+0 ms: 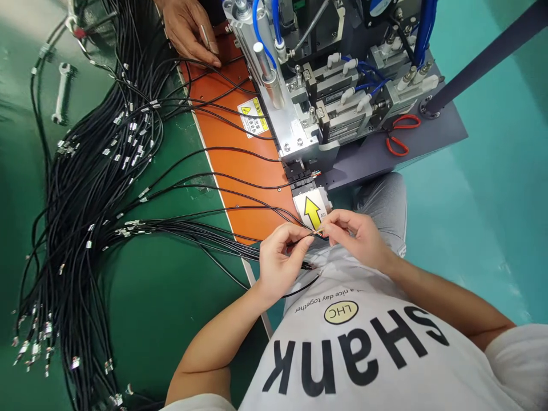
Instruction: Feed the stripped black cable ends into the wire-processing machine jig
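My left hand (280,260) pinches the end of a thin black cable (240,242) in front of my chest. My right hand (357,234) pinches the fine coloured wire tips at that same cable end, fingertips touching the left hand's. Both hands sit just below a small white block with a yellow arrow (313,210) at the mouth of a grey pneumatic machine (317,103). More black cables run from my left hand across the orange plate (240,160) to a large bundle (98,188) on the green table.
Another person's hand (188,28) rests on cables at the top of the orange plate. A wrench (62,91) lies at the far left. Red-handled scissors (400,134) lie on the machine's grey base. A yellow warning label (253,117) is on the plate.
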Motion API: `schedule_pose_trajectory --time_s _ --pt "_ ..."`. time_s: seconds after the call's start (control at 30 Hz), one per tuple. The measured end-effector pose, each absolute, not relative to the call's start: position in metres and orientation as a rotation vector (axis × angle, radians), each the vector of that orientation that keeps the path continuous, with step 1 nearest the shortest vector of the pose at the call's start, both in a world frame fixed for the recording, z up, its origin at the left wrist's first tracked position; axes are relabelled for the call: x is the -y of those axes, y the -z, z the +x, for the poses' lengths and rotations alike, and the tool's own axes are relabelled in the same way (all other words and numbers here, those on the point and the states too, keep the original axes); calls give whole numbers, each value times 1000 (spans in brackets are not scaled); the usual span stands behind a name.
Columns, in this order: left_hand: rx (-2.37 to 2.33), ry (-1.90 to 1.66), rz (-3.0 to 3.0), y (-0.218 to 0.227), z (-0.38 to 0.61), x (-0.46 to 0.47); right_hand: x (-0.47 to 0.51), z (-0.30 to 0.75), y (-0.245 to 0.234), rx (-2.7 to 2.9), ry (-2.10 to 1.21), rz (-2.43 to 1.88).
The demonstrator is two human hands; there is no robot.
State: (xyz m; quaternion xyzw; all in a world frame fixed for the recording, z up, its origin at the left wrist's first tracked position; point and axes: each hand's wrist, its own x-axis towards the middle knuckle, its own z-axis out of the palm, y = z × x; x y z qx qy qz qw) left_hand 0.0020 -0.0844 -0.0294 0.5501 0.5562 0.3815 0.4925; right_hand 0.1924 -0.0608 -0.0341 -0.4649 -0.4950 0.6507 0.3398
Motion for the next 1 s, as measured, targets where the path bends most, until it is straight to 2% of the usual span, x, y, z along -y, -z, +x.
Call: schedule_pose_trajectory --time_s 0.67,1.0 --pt "-1375 -933 1298 29 4 86 61 192 34 1358 -1577 -1230" --pt "-1386 -988 1319 30 6 89 72 181 32 943 -1851 -1188"
